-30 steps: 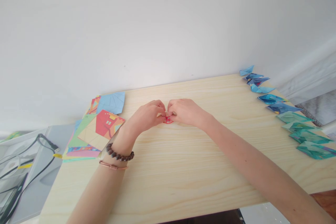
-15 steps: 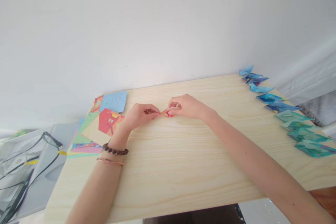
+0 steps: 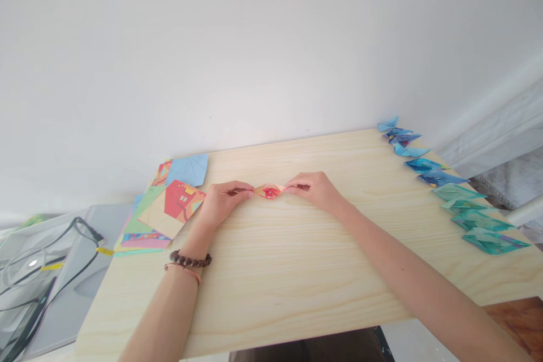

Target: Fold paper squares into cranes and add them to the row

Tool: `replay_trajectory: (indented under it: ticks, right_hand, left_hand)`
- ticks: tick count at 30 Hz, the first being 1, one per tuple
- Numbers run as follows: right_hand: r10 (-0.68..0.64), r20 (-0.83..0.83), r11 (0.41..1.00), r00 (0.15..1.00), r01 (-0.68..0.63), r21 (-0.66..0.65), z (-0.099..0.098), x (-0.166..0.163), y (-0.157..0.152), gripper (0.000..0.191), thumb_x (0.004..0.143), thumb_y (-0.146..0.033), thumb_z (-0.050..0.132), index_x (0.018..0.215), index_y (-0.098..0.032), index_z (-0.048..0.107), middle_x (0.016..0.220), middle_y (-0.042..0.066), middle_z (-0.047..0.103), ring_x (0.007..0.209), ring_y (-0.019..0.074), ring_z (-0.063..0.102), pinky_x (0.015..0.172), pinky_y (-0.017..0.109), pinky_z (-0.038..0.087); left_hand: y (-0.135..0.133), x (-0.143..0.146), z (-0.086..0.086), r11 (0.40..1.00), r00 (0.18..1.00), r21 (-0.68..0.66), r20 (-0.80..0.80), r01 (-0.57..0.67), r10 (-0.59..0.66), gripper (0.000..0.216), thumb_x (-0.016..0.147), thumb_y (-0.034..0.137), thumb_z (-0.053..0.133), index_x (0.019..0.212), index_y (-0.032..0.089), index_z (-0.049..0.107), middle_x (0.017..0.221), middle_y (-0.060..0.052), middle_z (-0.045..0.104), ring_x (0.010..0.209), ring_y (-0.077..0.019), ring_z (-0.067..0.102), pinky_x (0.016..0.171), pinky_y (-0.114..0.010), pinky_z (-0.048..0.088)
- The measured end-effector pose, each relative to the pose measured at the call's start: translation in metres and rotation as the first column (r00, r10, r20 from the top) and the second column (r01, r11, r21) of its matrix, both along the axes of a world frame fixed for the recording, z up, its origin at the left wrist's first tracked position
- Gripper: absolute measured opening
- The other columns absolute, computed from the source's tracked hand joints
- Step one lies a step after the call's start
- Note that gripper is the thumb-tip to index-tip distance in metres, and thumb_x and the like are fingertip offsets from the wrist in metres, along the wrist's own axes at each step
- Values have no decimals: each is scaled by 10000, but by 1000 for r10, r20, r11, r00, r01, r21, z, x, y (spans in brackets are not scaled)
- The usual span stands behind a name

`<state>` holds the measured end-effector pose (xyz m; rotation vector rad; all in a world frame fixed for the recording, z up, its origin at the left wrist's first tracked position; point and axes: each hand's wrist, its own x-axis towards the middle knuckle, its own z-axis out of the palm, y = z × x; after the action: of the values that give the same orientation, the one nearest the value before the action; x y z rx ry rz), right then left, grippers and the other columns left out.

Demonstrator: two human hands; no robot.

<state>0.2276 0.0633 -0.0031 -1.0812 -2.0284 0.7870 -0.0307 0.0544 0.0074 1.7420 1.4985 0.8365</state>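
Note:
A small folded paper boat (image 3: 270, 192), red and orange, is stretched between my two hands just over the table. Its middle gapes open, showing red inside. My left hand (image 3: 227, 199) pinches the left pointed end between thumb and fingers. On the right, my right hand (image 3: 313, 189) pinches the opposite tip. The fingertips cover both ends of the paper. Dark beads and a copper-coloured bangle circle my left wrist.
Loose patterned paper sheets (image 3: 159, 209) overlap at the table's left. Several folded blue and green paper boats (image 3: 428, 165) line the right edge. A box with cables (image 3: 46, 271) stands left of the wooden table (image 3: 271, 271), and a wall rises behind.
My right hand has shifted from the boat's middle to its right tip. The paper now spreads open between both hands. The view has tilted slightly.

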Motion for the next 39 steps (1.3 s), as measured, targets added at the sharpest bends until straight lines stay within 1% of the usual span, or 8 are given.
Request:
replay_trajectory:
  ticks: [6,10,13,17,22,26,30,39]
  right_hand:
    - [56,10,988,998,-57,143,-7,-4,0,166,832,-285,566,845,-197,706,865,37,692,716,122,607,654,237,432]
    - [44,20,987,999,-47,156,-8,-3,0,149,831,-251,565,842,-194,702,851,25,688,698,110,594,639,225,425]
    - [14,25,988,1000,-17,156,-6,-4,-1,151,830,-243,557,839,-189,698,825,22,682,632,97,561,609,222,419]
    - [-1,30,989,1000,-4,149,-6,-5,-1,172,834,-276,550,816,-183,694,815,29,680,606,93,551,601,220,424]
    - [-8,41,986,999,1,166,-5,-5,-2,204,799,-357,602,830,-182,702,836,43,687,599,100,564,604,229,428]
    - [0,56,987,998,-8,158,-2,-4,-3,207,830,-341,568,800,-193,710,791,30,693,664,117,596,628,232,429]
    - [7,34,991,999,-11,132,-1,-3,-3,209,828,-351,569,807,-206,719,830,31,705,713,133,625,660,240,452]
    - [-13,4,998,1000,12,58,-2,0,-1,180,815,-336,585,805,-225,726,830,8,717,721,133,642,647,221,450]
  left_hand:
    - [-1,7,0,998,997,2,43,60,-60,308,681,452,666,783,164,705,831,-55,706,747,-179,615,707,-269,475]
    - [-1,9,1,995,995,18,-36,98,-98,295,717,451,632,786,170,689,790,-26,691,635,-125,558,603,-223,433]
    - [-2,12,3,996,989,48,-131,71,-64,293,748,452,592,785,175,682,711,0,668,534,-93,492,524,-206,382]
    - [-5,15,6,997,984,73,-176,40,-26,291,767,447,563,784,179,675,690,6,658,517,-90,482,508,-200,364]
    - [-5,16,6,997,988,58,-148,51,-42,286,741,456,593,800,191,682,717,4,657,522,-89,469,533,-200,385]
    - [-3,12,8,997,991,17,-107,77,-74,312,709,445,632,885,193,683,751,-5,639,531,-87,467,551,-201,404]
    - [-1,7,8,995,989,-6,-116,97,-97,337,709,440,632,937,197,678,774,-11,645,529,-87,481,559,-204,414]
    - [-2,10,1,994,980,36,-178,99,-91,273,730,452,604,805,215,718,713,5,672,533,-96,455,534,-205,370]
